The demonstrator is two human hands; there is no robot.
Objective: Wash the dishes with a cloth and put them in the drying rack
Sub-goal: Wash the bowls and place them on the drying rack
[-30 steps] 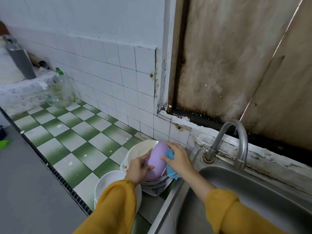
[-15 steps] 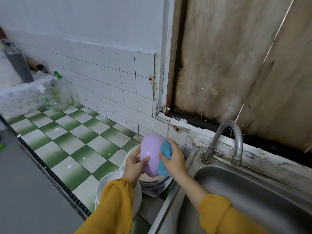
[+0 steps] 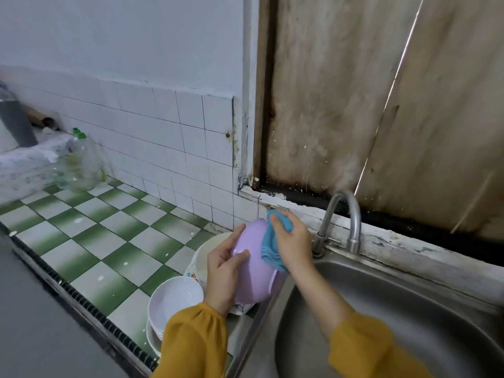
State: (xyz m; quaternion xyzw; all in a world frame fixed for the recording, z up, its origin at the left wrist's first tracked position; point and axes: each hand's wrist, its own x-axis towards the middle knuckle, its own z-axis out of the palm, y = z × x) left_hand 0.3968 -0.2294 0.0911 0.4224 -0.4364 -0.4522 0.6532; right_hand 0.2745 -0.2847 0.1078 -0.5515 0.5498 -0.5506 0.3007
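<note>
Fingers (image 3: 231, 238) of the left hand (image 3: 222, 271) curl round the outside of a lilac plastic bowl (image 3: 253, 282), thumb across its near side, holding it tipped on edge. The right hand (image 3: 293, 241) has its fingers bent over a bunched blue cloth (image 3: 272, 249) and presses it against the bowl's upper right side. The bowl hangs in the air above the left rim of the steel sink (image 3: 409, 323), just over a stack of dishes on the green and white checked counter (image 3: 109, 241): a cream bowl (image 3: 208, 255) at the top of the stack and a white bowl (image 3: 174, 298) nearer the camera. A curved metal tap (image 3: 347, 214) stands behind the sink; no water can be seen coming from it. No drying rack is in view.

The step in hand looks to be wiping the lilac bowl with the cloth, early in the task, as other dishes wait. Next, the cloth likely needs to travel round the rest of the bowl while the left hand turns it, then the bowl needs a rinse.

Compared with a second ago, the bowl no longer sits upside down on the stack. It has been lifted, tilted and carried toward the sink, and the cloth has shifted higher on it.
</note>
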